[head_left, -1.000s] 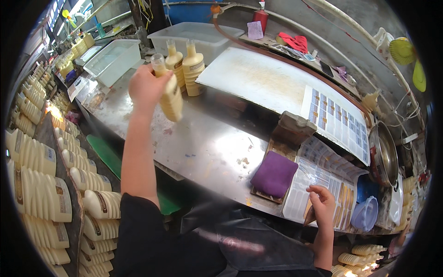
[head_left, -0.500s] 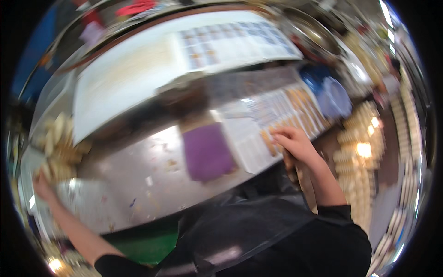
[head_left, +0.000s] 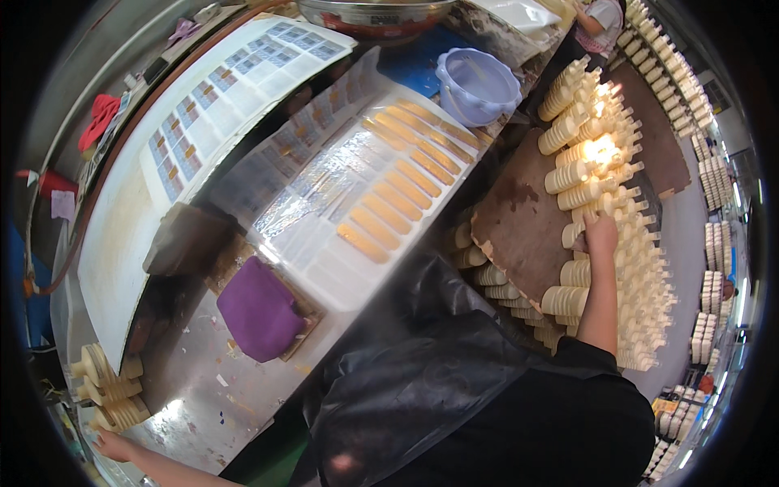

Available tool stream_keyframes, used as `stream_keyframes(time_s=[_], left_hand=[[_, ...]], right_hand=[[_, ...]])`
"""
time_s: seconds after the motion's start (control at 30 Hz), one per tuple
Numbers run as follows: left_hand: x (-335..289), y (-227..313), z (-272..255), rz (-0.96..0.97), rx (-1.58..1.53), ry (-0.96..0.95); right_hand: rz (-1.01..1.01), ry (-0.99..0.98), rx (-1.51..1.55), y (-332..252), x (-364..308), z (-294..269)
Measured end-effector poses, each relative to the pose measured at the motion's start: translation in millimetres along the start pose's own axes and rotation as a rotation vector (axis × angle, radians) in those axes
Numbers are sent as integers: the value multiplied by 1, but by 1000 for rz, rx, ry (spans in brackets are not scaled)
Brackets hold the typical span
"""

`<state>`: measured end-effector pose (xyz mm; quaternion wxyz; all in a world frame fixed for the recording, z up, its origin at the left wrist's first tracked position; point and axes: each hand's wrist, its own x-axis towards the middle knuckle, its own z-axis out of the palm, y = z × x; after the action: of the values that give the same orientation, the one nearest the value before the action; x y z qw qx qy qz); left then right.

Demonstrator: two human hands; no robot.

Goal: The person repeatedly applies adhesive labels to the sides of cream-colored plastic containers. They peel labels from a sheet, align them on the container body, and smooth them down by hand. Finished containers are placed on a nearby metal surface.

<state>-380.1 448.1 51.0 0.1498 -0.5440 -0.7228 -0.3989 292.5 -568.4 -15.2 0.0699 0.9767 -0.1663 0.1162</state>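
Observation:
My right hand (head_left: 600, 233) reaches into the rows of cream, ribbed, bottle-like pieces (head_left: 568, 300) to the right of the table. Its fingers are closed round one cream ribbed piece (head_left: 574, 235). My left hand (head_left: 112, 445) is low at the far left, fingers apart, beside a small group of similar cream ribbed pieces (head_left: 101, 365) at the table's end. The fingertips are close to the lowest one; whether they touch it is not clear. Between my hands, a purple cloth-covered pad (head_left: 260, 312) rests on the metal table (head_left: 191, 390).
A pale tray (head_left: 329, 284) bears rows of golden strips, with clear film beside them. Behind it, a white board (head_left: 122, 235) carries printed sheets. A lavender basin (head_left: 479, 81) and a metal bowl (head_left: 373, 16) stand at the far end. Another person (head_left: 596, 28) is at the upper right.
My view has swung to the right. My right hand has moved from above the tray out to the cream pieces and closed on one. The left hand stays by the left group, its fingers now apart.

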Motion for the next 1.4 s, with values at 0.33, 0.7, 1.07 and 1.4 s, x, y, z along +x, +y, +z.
stream_keyframes(time_s=[0.33,0.7,1.07,1.4], left_hand=[[-108,213,-122,133,-846,-273],[-232,344,-130,237,-1478,-734],[-351,365,-185,231,-1472,-1098],[-462,387,-277,1160,-1384,-1508]], right_hand=[[231,-446,-324,140,-45,56],[373,-649,-191,189,-68,54],[-81,-430,89,47,-81,-29],[-1193,-578,713,-181,-72,-272]])
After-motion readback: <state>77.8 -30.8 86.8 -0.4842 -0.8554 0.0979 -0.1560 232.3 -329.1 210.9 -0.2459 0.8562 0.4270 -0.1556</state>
